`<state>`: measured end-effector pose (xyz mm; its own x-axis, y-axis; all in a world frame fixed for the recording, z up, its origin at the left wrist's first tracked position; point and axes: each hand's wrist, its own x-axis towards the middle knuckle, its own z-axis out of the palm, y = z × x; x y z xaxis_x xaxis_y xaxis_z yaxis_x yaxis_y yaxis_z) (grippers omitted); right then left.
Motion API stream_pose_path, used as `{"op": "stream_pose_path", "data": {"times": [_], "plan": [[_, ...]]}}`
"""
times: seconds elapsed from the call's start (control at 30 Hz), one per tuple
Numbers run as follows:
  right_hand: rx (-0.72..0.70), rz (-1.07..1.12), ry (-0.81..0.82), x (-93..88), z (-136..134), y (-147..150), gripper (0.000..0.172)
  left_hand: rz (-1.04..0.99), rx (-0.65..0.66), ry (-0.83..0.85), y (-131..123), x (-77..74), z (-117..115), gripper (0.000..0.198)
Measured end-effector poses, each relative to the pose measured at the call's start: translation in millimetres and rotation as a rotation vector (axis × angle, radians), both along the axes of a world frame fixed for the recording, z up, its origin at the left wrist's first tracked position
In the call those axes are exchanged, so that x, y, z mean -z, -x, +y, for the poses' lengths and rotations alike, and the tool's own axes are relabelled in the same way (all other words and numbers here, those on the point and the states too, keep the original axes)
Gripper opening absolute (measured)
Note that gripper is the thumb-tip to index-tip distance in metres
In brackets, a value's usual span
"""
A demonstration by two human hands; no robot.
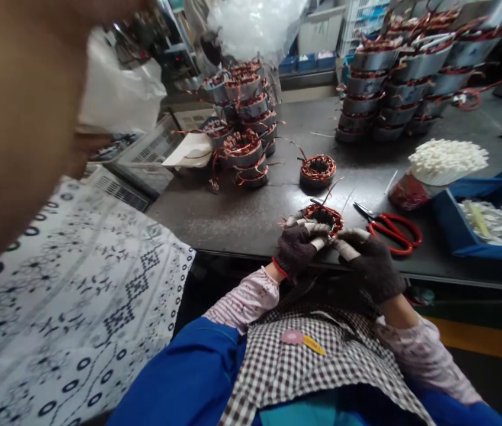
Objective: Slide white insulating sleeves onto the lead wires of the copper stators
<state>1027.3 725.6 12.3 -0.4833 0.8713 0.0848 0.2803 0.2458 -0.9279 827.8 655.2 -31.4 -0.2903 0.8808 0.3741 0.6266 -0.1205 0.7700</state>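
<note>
At the table's front edge sits a motor stator [333, 216] with copper windings and loose wire ends. My left hand [301, 244], in a dark glove with pale wrapped fingertips, is closed on its near left side. My right hand [369, 260], gloved the same way, has its fingers pinched together at the near right rim; whatever lies between those fingertips is too small to make out. Just behind stands another stator [317, 172], apart from both hands. Red-handled scissors [393, 232] lie to the right of my right hand, blades pointing left.
Stacked stators [251, 112] stand at back left, with more stacks [379, 89] at back right. White cotton swabs [449, 160] fill a container beside a blue bin [491, 251] of small pale pieces. Patterned cloth [100, 296] hangs at left. A large blurred shape covers the upper left.
</note>
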Motion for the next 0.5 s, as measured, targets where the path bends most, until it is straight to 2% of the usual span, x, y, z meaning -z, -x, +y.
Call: {"op": "stream_pose_path", "data": {"times": [0.1, 0.3, 0.43, 0.5], "plan": [[0.019, 0.007, -0.065, -0.7, -3.2, -0.3, 0.039, 0.005, -0.010, 0.014, -1.1, -0.8, 0.0, 0.020], [-0.040, -0.154, -0.027, -6.2, 3.9, 5.4, 0.045, 0.006, 0.051, -0.045, -0.1, -2.8, -1.1, 0.014], [0.056, -0.222, -0.252, -13.8, -5.8, -5.7, 0.044, 0.016, 0.106, -0.069, 1.4, -3.7, -2.9, 0.012], [0.049, -0.239, -0.321, -12.9, -6.2, -7.3, 0.045, 0.033, 0.096, -0.070, 0.9, -3.2, -2.5, 0.011]]}}
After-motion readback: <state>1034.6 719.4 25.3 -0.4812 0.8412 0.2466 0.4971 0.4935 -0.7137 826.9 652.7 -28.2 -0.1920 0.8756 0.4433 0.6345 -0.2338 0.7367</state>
